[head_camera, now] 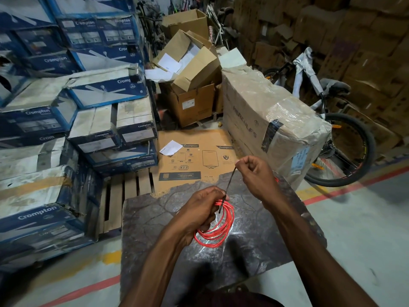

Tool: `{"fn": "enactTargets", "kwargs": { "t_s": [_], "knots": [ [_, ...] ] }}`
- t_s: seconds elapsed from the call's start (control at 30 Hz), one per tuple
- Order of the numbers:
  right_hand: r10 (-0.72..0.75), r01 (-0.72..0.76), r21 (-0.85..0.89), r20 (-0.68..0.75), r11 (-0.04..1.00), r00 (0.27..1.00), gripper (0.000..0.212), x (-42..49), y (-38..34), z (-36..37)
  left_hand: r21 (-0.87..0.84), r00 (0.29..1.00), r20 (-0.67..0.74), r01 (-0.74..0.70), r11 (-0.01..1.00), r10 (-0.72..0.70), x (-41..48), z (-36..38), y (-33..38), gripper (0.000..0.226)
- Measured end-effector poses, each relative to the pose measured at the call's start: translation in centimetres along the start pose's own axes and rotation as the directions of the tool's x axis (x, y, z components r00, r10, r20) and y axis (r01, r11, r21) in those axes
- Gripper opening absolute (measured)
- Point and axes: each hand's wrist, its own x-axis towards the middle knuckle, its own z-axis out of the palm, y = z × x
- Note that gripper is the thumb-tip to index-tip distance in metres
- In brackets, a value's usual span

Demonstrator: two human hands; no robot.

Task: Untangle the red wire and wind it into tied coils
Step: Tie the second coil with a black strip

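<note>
A coil of red wire hangs in several loops above a dark stone slab. My left hand grips the coil at its upper left side. A thin black tie runs from the top of the coil up to my right hand, which pinches its upper end between thumb and fingers. The tie's lower end pokes out below the coil's top. A bit of red wire shows behind my right wrist.
Stacks of blue and white Crompton boxes fill the left. A flat cardboard sheet lies beyond the slab, with open cartons behind it. A plastic-wrapped carton and a bicycle stand at the right.
</note>
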Motion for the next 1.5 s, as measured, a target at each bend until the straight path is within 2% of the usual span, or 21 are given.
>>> {"fn": "enactTargets", "kwargs": {
  "t_s": [0.27, 0.5, 0.63, 0.7, 0.8, 0.83, 0.93, 1.17, 1.27, 1.33, 1.4, 1.5],
  "knots": [
    [-0.06, 0.036, -0.155, -0.153, 0.987, 0.986, 0.025, 1.3, 1.5, -0.8, 0.024, 0.997, -0.073, 0.02, 1.0, -0.018, 0.0, -0.1, -1.0, 0.027],
    [-0.186, 0.127, -0.259, -0.22, 0.958, 0.958, 0.019, 2.4, 1.4, -1.1, -0.026, 0.997, -0.055, 0.046, 0.999, -0.047, 0.0, 0.9, -0.6, 0.026],
    [-0.173, 0.096, -0.267, -0.281, 0.959, 0.944, 0.018, 3.0, 1.5, -1.0, -0.052, 0.998, -0.055, 0.026, 0.998, -0.029, 0.2, 1.3, -0.1, 0.027],
    [-0.111, 0.058, -0.194, -0.273, 0.979, 0.956, 0.018, 3.0, 1.2, -0.7, -0.079, 0.999, -0.044, 0.023, 0.997, -0.026, 0.3, 1.4, 0.0, 0.023],
    [0.043, -0.031, 0.09, -0.134, 0.995, 0.99, 0.015, 2.9, 0.4, -0.1, -0.129, 0.999, -0.007, 0.031, 0.991, -0.032, 0.3, 1.4, -0.4, 0.018],
    [0.059, -0.045, 0.135, -0.1, 0.99, 0.993, 0.015, 2.9, 0.2, 0.0, -0.138, 1.0, 0.003, 0.031, 0.99, -0.03, 0.2, 1.4, -0.6, 0.019],
    [0.056, -0.045, 0.135, -0.083, 0.99, 0.995, 0.015, 3.0, 0.2, 0.5, -0.161, 1.0, 0.003, 0.015, 0.987, -0.014, 0.2, 1.4, -0.9, 0.025],
    [-0.012, 0.01, -0.007, -0.237, 1.0, 0.971, 0.014, 4.2, 1.2, 1.4, -0.186, 0.998, -0.059, -0.025, 0.982, 0.014, 0.6, 1.7, -0.7, 0.035],
    [0.027, 0.001, 0.145, -0.194, 0.989, 0.981, 0.014, 3.9, 0.7, 1.3, -0.22, 0.999, -0.04, -0.018, 0.975, 0.009, 0.6, 1.5, -0.7, 0.034],
    [0.084, -0.041, 0.362, -0.105, 0.931, 0.991, 0.013, 3.6, 0.1, 0.8, -0.24, 0.999, -0.039, -0.012, 0.971, 0.002, 0.5, 1.4, -1.0, 0.032],
    [0.142, -0.118, 0.551, -0.002, 0.826, 0.99, 0.014, 3.3, -0.2, 0.3, -0.256, 0.999, -0.048, -0.016, 0.967, 0.004, 0.5, 1.5, -1.3, 0.03],
    [0.186, -0.255, 0.675, 0.174, 0.693, 0.967, 0.028, 2.8, 0.1, -0.2, -0.272, 0.998, -0.061, -0.026, 0.962, 0.01, 0.6, 1.8, -1.4, 0.031]
  ]
}}
